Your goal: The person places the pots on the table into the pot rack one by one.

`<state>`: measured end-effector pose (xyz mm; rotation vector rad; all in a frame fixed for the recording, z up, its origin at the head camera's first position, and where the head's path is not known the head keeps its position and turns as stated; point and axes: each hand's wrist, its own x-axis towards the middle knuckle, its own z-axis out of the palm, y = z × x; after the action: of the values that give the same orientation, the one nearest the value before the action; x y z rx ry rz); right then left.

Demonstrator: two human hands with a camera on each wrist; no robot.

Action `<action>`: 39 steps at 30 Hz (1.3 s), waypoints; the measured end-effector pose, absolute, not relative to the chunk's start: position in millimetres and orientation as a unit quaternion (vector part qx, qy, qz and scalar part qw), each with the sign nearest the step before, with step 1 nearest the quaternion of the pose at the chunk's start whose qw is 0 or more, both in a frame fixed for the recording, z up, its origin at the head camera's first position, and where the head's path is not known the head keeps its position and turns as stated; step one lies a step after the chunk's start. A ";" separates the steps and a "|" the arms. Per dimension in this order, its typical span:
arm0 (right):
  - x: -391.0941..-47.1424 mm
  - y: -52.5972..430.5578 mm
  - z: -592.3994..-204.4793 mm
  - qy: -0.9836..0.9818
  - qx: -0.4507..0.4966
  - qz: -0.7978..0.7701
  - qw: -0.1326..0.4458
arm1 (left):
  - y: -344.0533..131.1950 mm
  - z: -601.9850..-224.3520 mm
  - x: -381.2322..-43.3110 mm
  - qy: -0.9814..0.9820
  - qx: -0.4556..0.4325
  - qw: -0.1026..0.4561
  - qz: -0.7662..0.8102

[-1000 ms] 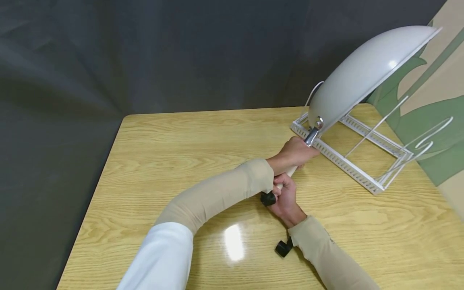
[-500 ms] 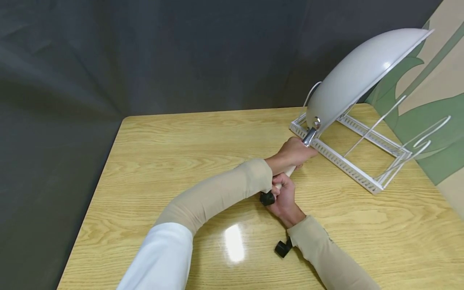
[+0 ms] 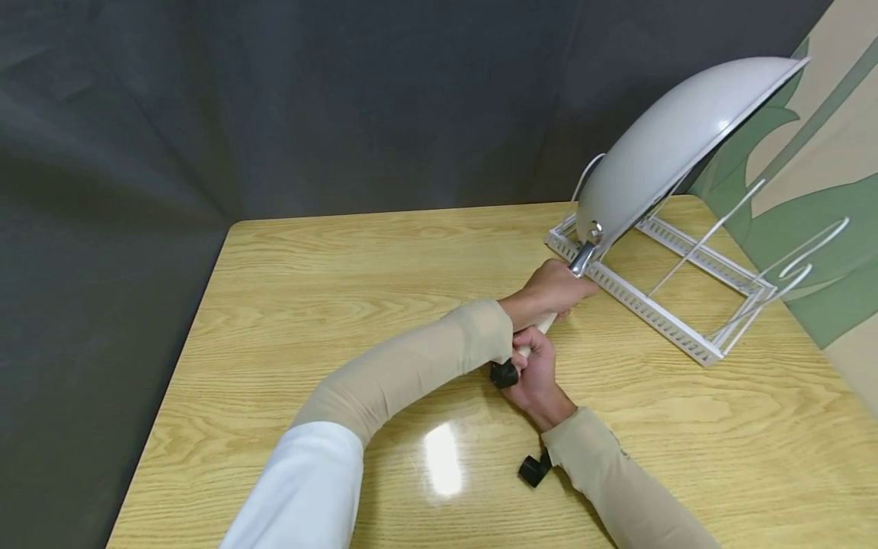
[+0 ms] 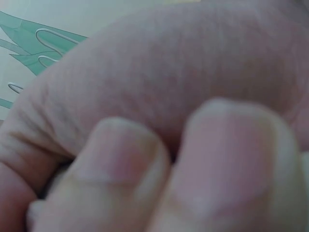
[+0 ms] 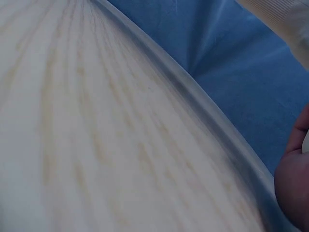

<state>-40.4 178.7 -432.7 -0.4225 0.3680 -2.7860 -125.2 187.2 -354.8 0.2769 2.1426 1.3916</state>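
Note:
A white wok (image 3: 686, 133) stands tilted on its edge over a white wire rack (image 3: 658, 309), its rounded outside facing up and left. From its lower side a pale handle (image 3: 546, 324) with a metal collar (image 3: 584, 259) slants toward the near side. My left hand (image 3: 557, 286) grips this handle just below the collar. Farther down, my right hand (image 3: 538, 374) holds the handle with curled fingers. In the left wrist view, curled fingers (image 4: 222, 159) fill most of the picture. The wok's inside is mostly hidden.
The rack stands on a wood-grain table (image 3: 329, 267), near its far right corner, with upright wire dividers (image 3: 796, 267). Behind hangs a dark curtain (image 3: 384, 107). A green and beige patterned surface (image 3: 823, 229) borders the right. A small black block (image 3: 533, 471) sits by my right wrist.
The wok's upper rim has swung slightly left and down. Both hands keep their hold on the handle. The whole head view has shifted a little.

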 end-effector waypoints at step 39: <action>-40.5 185.0 -432.2 0.139 -0.080 -0.978 0.135 | 191.2 -362.0 -131.9 0.780 0.098 0.307 0.536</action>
<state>-40.5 185.0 -432.2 -0.2315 0.4016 -2.8323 -131.9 191.2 -362.0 0.2591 2.0635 1.4184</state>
